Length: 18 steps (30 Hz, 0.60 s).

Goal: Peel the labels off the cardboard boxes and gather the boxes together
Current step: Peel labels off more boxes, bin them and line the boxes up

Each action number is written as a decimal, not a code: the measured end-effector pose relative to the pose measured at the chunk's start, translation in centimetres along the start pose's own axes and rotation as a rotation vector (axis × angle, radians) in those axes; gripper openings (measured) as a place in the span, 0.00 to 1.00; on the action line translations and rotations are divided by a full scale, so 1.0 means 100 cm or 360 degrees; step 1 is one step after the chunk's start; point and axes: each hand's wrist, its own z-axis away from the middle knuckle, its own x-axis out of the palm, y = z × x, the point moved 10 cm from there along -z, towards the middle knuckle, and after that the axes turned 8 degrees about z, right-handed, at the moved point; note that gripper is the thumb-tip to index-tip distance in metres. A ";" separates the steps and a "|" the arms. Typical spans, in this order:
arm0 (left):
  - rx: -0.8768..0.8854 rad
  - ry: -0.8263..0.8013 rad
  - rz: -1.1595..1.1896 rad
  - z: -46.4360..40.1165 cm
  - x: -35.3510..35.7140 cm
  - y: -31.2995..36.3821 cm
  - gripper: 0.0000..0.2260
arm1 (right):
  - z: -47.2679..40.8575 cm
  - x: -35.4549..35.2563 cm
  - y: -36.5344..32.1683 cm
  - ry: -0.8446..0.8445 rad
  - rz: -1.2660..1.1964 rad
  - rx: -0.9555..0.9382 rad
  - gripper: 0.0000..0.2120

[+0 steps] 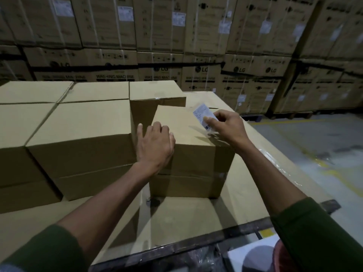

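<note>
Peeling in progress: label [204, 114] is pinched by right hand [227, 128], lifted at 1 o'clock off small box [188, 142]. Box is braced by left hand [155, 146], fingers flat, gripping nothing. Pull should be kept low and slow; tearing is likely otherwise.

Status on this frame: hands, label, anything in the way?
Left hand flat on box. Right hand pinching label, lifting off. Nothing blocking.
</note>
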 end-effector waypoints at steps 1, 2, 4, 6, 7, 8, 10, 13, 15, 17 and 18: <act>-0.0005 -0.0011 0.0025 0.000 0.000 0.003 0.19 | 0.007 -0.012 0.006 0.0064 -0.0031 0.0022 0.08; 0.0007 -0.0009 0.0061 0.000 0.000 0.009 0.19 | 0.014 -0.024 0.013 0.0127 -0.0068 0.0043 0.06; 0.0101 0.0011 0.0164 0.003 -0.002 0.034 0.21 | 0.032 -0.049 0.027 0.0258 -0.0117 0.0080 0.06; 0.0268 0.0031 0.0306 0.011 -0.006 0.074 0.23 | 0.056 -0.077 0.044 0.0411 -0.0071 0.0141 0.10; 0.0353 0.0033 0.0384 0.016 -0.007 0.097 0.24 | 0.070 -0.092 0.053 0.0493 -0.0034 0.0177 0.11; 0.0439 0.0032 0.0461 0.023 -0.006 0.120 0.25 | 0.086 -0.107 0.062 0.0570 0.0005 0.0210 0.10; 0.0607 0.0022 0.0603 0.040 -0.003 0.164 0.24 | 0.124 -0.134 0.076 0.0689 0.0149 0.0264 0.09; 0.0818 -0.0042 0.0756 0.072 0.011 0.220 0.23 | 0.184 -0.166 0.102 0.0800 0.0387 0.0393 0.10; 0.0912 -0.0124 0.0828 0.095 0.026 0.249 0.22 | 0.226 -0.180 0.119 0.0845 0.0450 0.0491 0.10; 0.0990 -0.0222 0.0858 0.117 0.041 0.273 0.22 | 0.267 -0.187 0.133 0.0847 0.0506 0.0604 0.09; 0.1030 -0.0270 0.0862 0.128 0.047 0.283 0.22 | 0.287 -0.189 0.139 0.0841 0.0534 0.0661 0.09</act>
